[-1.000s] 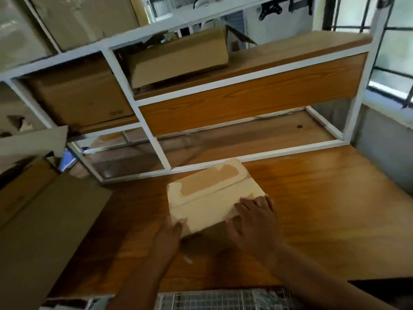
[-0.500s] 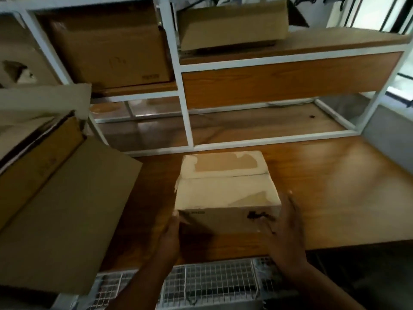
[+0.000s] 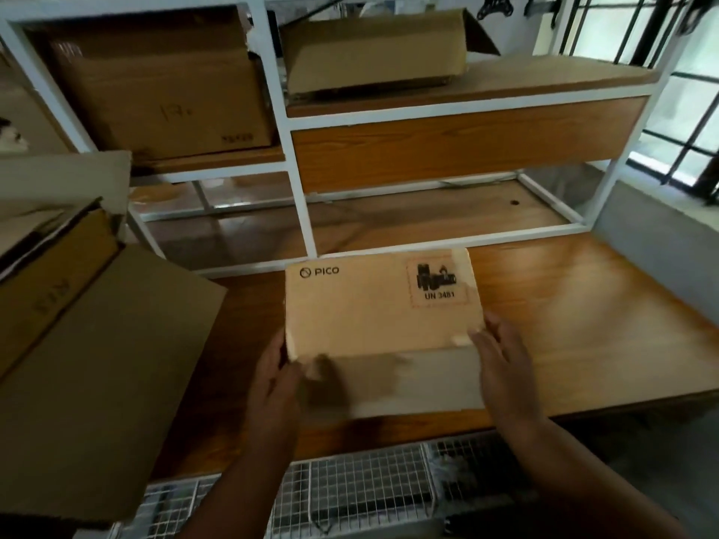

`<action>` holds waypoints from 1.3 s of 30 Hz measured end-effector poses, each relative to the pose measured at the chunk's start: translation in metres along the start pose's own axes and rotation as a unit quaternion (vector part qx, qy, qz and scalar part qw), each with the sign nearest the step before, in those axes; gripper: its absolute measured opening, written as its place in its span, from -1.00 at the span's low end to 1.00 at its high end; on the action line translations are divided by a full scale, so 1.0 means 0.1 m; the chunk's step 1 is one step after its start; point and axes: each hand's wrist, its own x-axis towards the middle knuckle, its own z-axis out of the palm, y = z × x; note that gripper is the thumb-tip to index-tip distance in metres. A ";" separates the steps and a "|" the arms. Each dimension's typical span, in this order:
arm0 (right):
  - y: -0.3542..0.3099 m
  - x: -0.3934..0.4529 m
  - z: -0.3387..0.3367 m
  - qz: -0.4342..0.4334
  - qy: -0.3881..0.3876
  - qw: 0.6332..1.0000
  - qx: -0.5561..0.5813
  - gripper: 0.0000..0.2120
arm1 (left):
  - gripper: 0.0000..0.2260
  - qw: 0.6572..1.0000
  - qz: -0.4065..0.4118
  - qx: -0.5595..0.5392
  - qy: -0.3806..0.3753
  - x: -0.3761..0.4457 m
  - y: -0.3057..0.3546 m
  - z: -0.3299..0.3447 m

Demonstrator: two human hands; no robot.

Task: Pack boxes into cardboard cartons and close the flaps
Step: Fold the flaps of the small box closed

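A tan box (image 3: 373,309) printed "PICO" with a "UN 3481" label sits on the wooden table (image 3: 583,317), its printed face up and tilted toward me. My left hand (image 3: 278,379) grips its near left corner, thumb on the front face. My right hand (image 3: 502,363) holds the near right edge, fingers laid on the top face. A large open cardboard carton (image 3: 89,363) stands at the left, one flap lying out over the table.
A white metal shelf frame (image 3: 299,196) with wooden boards stands behind the table. Two brown cartons (image 3: 167,83) (image 3: 373,48) sit on its upper shelves. A wire mesh rack (image 3: 350,496) runs below the table's near edge. A barred window (image 3: 684,91) is at the right.
The box has been turned over between my hands: first its torn flap side faced up, now the printed PICO face does. The view shifted left, showing more of the open carton.
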 end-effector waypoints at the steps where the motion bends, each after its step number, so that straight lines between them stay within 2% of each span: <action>1: -0.11 0.04 -0.04 -0.006 0.002 1.000 0.026 -0.81 | -0.55 1.000 0.011 -0.007 0.006 0.01 0.10 0.04; 3: -0.26 0.09 -0.10 -0.012 -0.016 0.999 0.045 -0.80 | -0.53 1.000 0.018 0.000 0.004 0.02 0.25 0.12; 5: -0.23 0.12 -0.18 0.005 -0.054 0.998 0.018 -0.75 | -0.59 0.999 -0.009 0.031 0.005 0.01 0.26 0.23; 8: 0.12 0.09 -0.32 0.095 -0.124 0.988 -0.016 -0.59 | -0.70 0.995 -0.063 0.068 0.022 -0.07 0.07 0.39; 11: 0.43 0.08 -0.41 0.091 -0.133 0.984 -0.071 -0.41 | -0.54 0.989 -0.095 0.108 0.044 -0.19 -0.11 0.47; 14: 0.48 0.16 -0.45 0.106 -0.142 0.981 -0.080 -0.51 | -0.64 0.984 -0.112 0.123 0.065 -0.24 -0.19 0.54; 17: 0.50 0.38 -0.49 0.112 -0.134 0.975 -0.134 -0.42 | -0.73 0.976 -0.107 0.162 0.102 -0.12 -0.12 0.58; 19: 0.49 0.52 -0.51 0.103 -0.133 0.967 -0.189 -0.45 | -0.73 0.963 -0.110 0.232 0.075 -0.02 -0.02 0.59; 23: 0.46 0.72 -0.55 0.077 -0.160 0.956 -0.235 -0.55 | -0.56 0.881 -0.121 0.457 -0.018 0.03 0.12 0.64; 24: 0.46 0.74 -0.55 0.064 -0.157 0.952 -0.255 -0.55 | -0.52 0.843 -0.113 0.525 -0.031 0.03 0.14 0.65; 26: 0.44 0.74 -0.53 -0.002 -0.147 0.932 -0.331 -0.58 | -0.53 0.747 -0.032 0.662 -0.058 0.02 0.17 0.70; 28: 0.37 0.73 -0.51 -0.111 -0.143 0.888 -0.422 -0.56 | -0.59 0.702 0.071 0.705 -0.070 0.04 0.25 0.77; 29: 0.31 0.73 -0.49 -0.159 -0.151 0.860 -0.461 -0.54 | -0.60 0.686 0.100 0.716 -0.085 0.07 0.29 0.83; 31: 0.16 0.73 -0.42 -0.200 -0.181 0.813 -0.517 -0.45 | -0.61 0.651 0.132 0.736 -0.131 0.17 0.32 0.99; 33: 0.03 0.73 -0.25 -0.201 -0.208 0.778 -0.558 -0.44 | -0.63 0.652 0.141 0.724 -0.177 0.32 0.29 1.17; 35: -0.04 0.71 -0.07 -0.188 -0.239 0.763 -0.570 -0.48 | -0.62 0.655 0.134 0.715 -0.206 0.49 0.25 1.32; 37: -0.02 0.68 0.03 -0.188 -0.256 0.755 -0.574 -0.48 | -0.47 0.646 0.128 0.721 -0.215 0.61 0.17 1.41; 39: 0.04 0.66 0.02 -0.209 -0.256 0.751 -0.572 -0.44 | -0.31 0.661 0.137 0.709 -0.203 0.70 0.13 1.45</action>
